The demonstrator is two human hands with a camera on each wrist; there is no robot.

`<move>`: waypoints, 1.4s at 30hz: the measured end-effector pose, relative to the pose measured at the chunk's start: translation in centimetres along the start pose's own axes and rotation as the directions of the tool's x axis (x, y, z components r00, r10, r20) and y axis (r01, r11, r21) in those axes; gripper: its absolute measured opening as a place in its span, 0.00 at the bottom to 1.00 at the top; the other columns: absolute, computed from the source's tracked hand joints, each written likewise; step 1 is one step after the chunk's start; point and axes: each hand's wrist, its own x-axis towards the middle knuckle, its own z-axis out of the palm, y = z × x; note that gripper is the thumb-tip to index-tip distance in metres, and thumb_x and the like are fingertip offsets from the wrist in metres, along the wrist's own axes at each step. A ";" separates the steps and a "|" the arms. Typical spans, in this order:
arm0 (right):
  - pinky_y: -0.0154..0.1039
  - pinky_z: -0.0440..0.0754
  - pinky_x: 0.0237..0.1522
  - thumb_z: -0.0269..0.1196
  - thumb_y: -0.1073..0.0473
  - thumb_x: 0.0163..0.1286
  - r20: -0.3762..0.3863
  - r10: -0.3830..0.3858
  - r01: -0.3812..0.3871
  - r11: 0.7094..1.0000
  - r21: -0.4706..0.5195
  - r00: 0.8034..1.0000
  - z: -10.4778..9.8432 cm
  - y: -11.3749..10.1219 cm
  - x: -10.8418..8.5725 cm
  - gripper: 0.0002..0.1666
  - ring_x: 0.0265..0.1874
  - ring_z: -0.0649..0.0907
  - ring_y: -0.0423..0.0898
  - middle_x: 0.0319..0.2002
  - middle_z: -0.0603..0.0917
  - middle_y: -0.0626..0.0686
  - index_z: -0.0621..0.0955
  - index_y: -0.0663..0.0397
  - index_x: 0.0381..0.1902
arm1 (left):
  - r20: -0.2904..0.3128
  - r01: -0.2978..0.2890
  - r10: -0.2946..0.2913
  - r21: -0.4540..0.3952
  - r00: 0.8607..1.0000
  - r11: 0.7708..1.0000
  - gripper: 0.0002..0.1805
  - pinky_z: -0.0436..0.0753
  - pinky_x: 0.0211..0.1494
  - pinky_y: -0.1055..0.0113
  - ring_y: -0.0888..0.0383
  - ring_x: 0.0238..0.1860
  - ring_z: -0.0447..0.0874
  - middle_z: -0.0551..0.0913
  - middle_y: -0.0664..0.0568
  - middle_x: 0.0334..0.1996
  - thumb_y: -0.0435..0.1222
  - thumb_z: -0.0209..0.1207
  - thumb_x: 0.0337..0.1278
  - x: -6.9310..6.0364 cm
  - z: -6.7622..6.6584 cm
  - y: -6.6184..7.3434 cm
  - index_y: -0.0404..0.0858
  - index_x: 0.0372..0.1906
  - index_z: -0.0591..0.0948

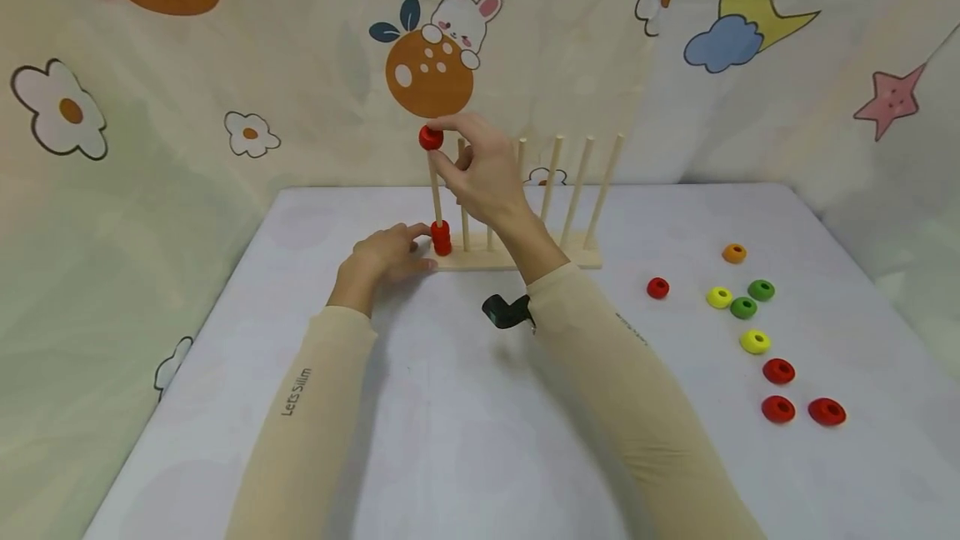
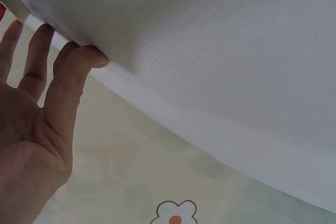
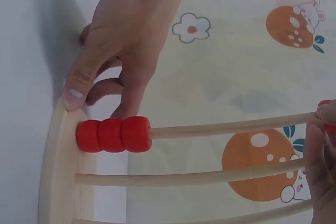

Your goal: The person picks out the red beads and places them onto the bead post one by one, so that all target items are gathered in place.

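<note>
A wooden peg stand (image 1: 517, 257) with several upright pegs sits toward the back of the white table. Stacked at the foot of its leftmost peg are red beads (image 3: 113, 135), three in the right wrist view. Between thumb and index finger, my right hand (image 1: 483, 169) pinches another red bead (image 1: 431, 137) at the top of that peg. My left hand (image 1: 386, 252) holds the stand's left end, its thumb (image 3: 76, 95) on the base and its index finger reaching beside the stacked beads. The left wrist view shows this hand (image 2: 37, 124) from the palm side; the stand is mostly cut off there.
Loose beads lie on the right: red ones (image 1: 778, 409), yellow ones (image 1: 755, 342), green ones (image 1: 761, 290) and an orange one (image 1: 734, 253). A single red bead (image 1: 657, 288) lies nearer the stand. A patterned cloth (image 1: 322, 107) hangs behind the table. A black device (image 1: 506, 312) is at the right wrist.
</note>
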 end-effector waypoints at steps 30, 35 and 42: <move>0.34 0.83 0.29 0.66 0.66 0.70 0.133 -0.071 0.078 0.996 -0.046 0.989 -3.5 -0.1 -3.5 0.18 0.28 0.82 0.42 0.56 0.80 0.53 0.83 0.56 0.57 | 0.000 -0.048 0.048 0.015 0.999 0.999 0.36 0.75 0.62 0.35 0.39 0.66 0.75 0.77 0.42 0.65 0.52 0.62 0.67 0.9 0.5 1.2 0.56 0.77 0.65; 0.34 0.83 0.27 0.67 0.68 0.68 0.162 -0.137 0.146 0.988 -0.043 0.977 -4.4 0.5 -5.1 0.17 0.27 0.83 0.41 0.53 0.82 0.53 0.84 0.57 0.54 | 0.012 -0.044 0.044 0.003 0.999 0.999 0.37 0.73 0.64 0.35 0.41 0.68 0.74 0.77 0.42 0.66 0.52 0.62 0.67 0.6 0.3 0.6 0.55 0.77 0.64; 0.34 0.82 0.26 0.68 0.70 0.67 0.189 -0.179 0.197 0.977 -0.079 0.965 -6.6 1.1 -6.8 0.17 0.26 0.82 0.41 0.49 0.83 0.53 0.84 0.57 0.53 | 0.021 -0.062 0.062 0.020 0.998 0.998 0.36 0.72 0.67 0.35 0.41 0.69 0.72 0.76 0.42 0.66 0.51 0.62 0.67 0.3 -0.3 0.0 0.53 0.76 0.64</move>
